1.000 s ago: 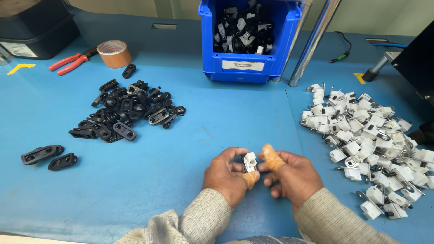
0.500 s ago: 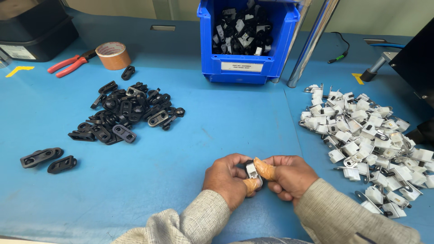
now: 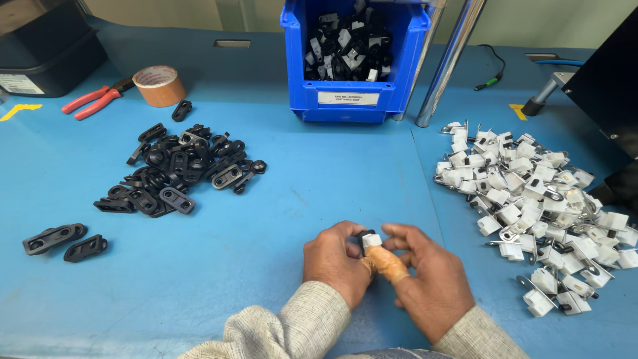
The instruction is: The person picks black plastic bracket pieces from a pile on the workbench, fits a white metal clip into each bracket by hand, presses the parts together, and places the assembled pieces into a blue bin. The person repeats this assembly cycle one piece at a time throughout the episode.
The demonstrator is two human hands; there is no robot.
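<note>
Where the two hands meet at the lower middle of the frame, a small black-and-white clip part (image 3: 367,240) is pinched between them just above the blue bench (image 3: 279,219). The left hand (image 3: 335,262) curls around the part from the left, its fingers closed on the dark side. The right hand (image 3: 425,279) closes on it from the right, with tan tape wrapped round the thumb (image 3: 385,264), which lies across the part's lower edge. Both hands are clenched on this one piece, and grey knitted sleeves (image 3: 292,329) run off the bottom edge.

To the right of the hands, filling the right side of the frame, lies a loose heap of white clips with metal tabs (image 3: 531,206). At the far left, lower down, two black link plates (image 3: 63,240) lie side by side, apart from the rest. Above them, in the left middle, sits a larger pile of black plates (image 3: 179,169).

Farther back, in the upper left, a roll of brown tape (image 3: 158,85) stands beside red-handled pliers (image 3: 93,100), with a black case (image 3: 46,46) in the corner. At top centre a blue bin (image 3: 352,96) holds mixed black and white assembled pieces, and a shiny metal pole (image 3: 445,66) rises just to its right.
</note>
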